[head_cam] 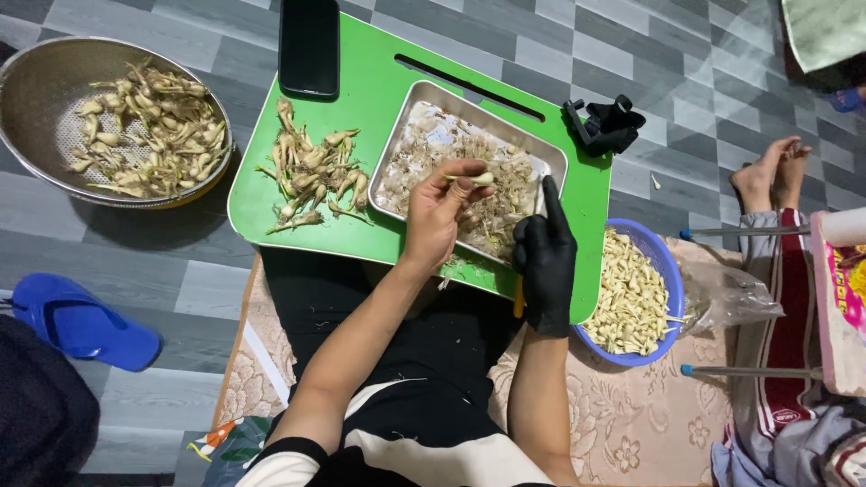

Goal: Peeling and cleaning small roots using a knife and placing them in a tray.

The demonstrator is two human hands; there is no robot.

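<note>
Over the metal tray (397,149), pale peeled bulb (481,179) between left-hand fingers (462,185)

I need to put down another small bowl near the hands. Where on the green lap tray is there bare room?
On the green lap tray, bare patches lie between the black phone and the metal pan, and along the far right edge beyond the slot. The middle is crowded: unpeeled bulbs, the pan, the left hand and gloved right hand.

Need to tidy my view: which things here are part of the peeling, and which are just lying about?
In use: left hand holding peeled clove; gloved right hand with knife; metal tray; unpeeled pile; colander; blue bowl.
Lying about: phone; black glove; blue slipper.
</note>
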